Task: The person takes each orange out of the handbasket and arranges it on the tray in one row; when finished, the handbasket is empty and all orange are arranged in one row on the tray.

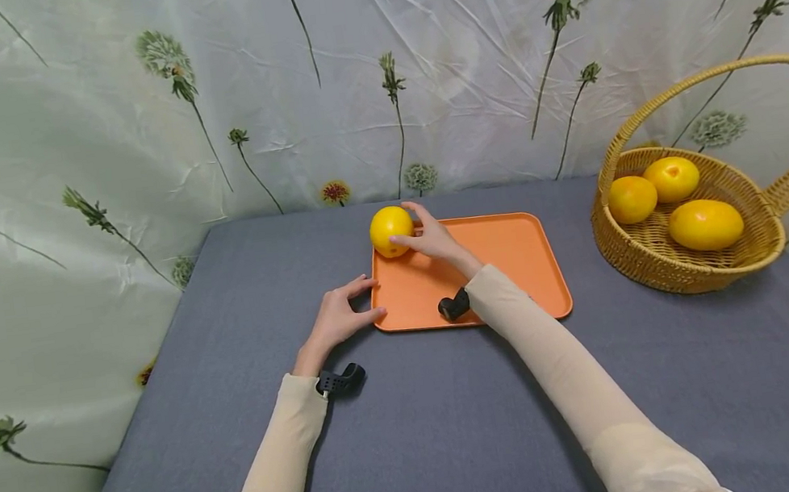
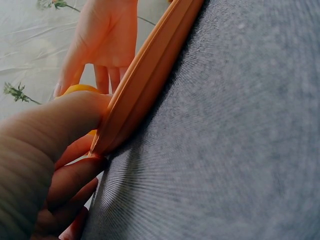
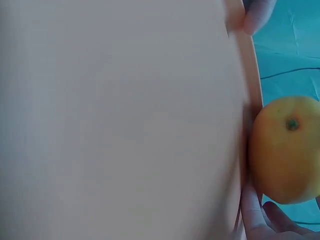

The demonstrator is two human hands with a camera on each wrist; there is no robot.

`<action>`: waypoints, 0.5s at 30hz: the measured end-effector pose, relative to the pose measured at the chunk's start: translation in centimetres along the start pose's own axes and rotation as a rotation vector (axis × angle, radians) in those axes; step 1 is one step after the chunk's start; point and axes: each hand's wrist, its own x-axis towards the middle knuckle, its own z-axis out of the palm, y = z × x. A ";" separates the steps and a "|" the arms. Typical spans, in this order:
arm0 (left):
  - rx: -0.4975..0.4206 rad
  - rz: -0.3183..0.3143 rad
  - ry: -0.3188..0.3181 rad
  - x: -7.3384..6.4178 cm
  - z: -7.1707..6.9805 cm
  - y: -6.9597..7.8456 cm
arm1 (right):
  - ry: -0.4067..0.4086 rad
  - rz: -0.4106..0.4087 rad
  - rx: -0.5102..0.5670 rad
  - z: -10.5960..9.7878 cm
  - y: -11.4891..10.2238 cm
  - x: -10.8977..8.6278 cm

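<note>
At the back left corner of the orange tray [image 1: 485, 268], a yellow-orange round fruit, looking like an orange [image 1: 385, 227], sits by the rim. My right hand [image 1: 434, 240] holds the orange from its right side, thumb in front and fingers behind. The right wrist view shows the orange [image 3: 285, 150] with its small stem mark and fingertips against its lower side. My left hand [image 1: 338, 315] grips the tray's left rim, thumb toward the front. Close up in the left wrist view, its thumb and fingers meet the tray's edge [image 2: 135, 95].
To the right stands a wicker basket [image 1: 690, 277] with a tall handle, holding several yellow-orange fruits [image 1: 706, 225]. A grey cloth [image 1: 429, 421] covers the table. Behind hangs a flower-printed curtain [image 1: 466, 108]. Each wrist wears a black camera strap [image 1: 333, 381].
</note>
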 end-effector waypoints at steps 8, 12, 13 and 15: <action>-0.002 0.018 0.005 0.0 0.0 0.0 | -0.010 0.014 -0.002 -1.1 0.2 -0.5; -0.003 0.017 0.002 0.0 0.1 -0.1 | -0.023 0.018 0.000 -1.7 0.3 -1.0; -0.004 0.015 0.000 0.0 0.1 -0.1 | -0.024 0.018 0.001 -1.9 0.3 -1.1; -0.008 0.011 -0.001 0.0 0.0 -0.1 | -0.022 0.017 0.008 -2.3 0.3 -1.4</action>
